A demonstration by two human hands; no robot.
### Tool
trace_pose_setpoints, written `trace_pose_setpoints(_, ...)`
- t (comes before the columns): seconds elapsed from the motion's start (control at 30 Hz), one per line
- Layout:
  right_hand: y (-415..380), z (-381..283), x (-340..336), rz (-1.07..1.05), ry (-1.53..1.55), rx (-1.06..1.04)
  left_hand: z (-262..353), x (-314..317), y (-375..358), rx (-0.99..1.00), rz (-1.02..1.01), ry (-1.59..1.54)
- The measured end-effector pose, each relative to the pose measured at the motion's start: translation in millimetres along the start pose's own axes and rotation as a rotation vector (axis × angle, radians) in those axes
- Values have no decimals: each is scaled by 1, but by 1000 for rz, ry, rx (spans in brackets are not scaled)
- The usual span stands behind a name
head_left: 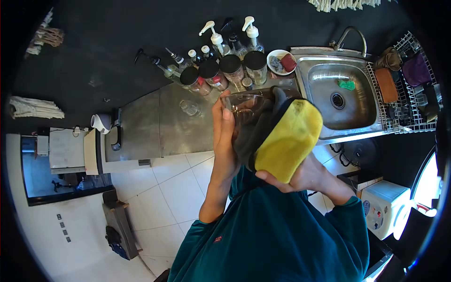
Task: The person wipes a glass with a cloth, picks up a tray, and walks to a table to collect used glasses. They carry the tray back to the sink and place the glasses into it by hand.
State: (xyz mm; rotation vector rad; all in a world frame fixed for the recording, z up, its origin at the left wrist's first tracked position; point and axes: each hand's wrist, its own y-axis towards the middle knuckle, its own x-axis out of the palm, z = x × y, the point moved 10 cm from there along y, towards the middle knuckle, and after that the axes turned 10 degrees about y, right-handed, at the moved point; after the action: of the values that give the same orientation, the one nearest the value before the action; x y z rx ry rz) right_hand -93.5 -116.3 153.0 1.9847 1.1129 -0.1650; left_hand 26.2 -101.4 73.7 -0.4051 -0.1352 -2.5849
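A clear glass jar point(243, 102) is held up in front of me over the counter edge. The fingers of my left hand point(224, 129) are wrapped round its left side. My right hand point(307, 175) grips a yellow and dark grey cloth point(293, 138) from below, with the thumb on its near side. The cloth's grey part lies against the jar and covers much of it. How far the cloth reaches inside the jar is hidden.
Black-lidded jars point(231, 66) and pump bottles point(217, 40) line the back of the steel counter point(136, 124). A small clear glass item point(189, 108) lies there. To the right are a bowl point(275, 70), a sink point(324, 120) with a green sponge point(346, 84), and a wire dish rack point(399, 120).
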Motion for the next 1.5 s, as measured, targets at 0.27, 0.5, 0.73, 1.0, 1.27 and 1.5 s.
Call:
trace_pose_setpoints(0.27, -12, 3, 10, -24, 294, -12, -21, -9, 1, -100, 18, -222)
trace_pose_setpoints(0.5, -64, 56, -23, 485, 594, 394, -25, -11, -2, -166, -3, -59)
trace_pose_setpoints(0.73, -25, 84, -31, 337, 635, 557, -11, 19, 3, -60, -245, 182)
trace_pose_setpoints(1.0, -27, 103, 24, -111, 1050, 790, -6, 8, 12, -152, -334, 465)
trace_pose_setpoints(1.27, -4, 101, 21, 35, 1022, 695, -22, 5, 15, -220, -344, 350)
trace_pose_setpoints(1.5, 8, 96, -4, 244, 894, 590, -21, 16, 15, -197, -364, 215)
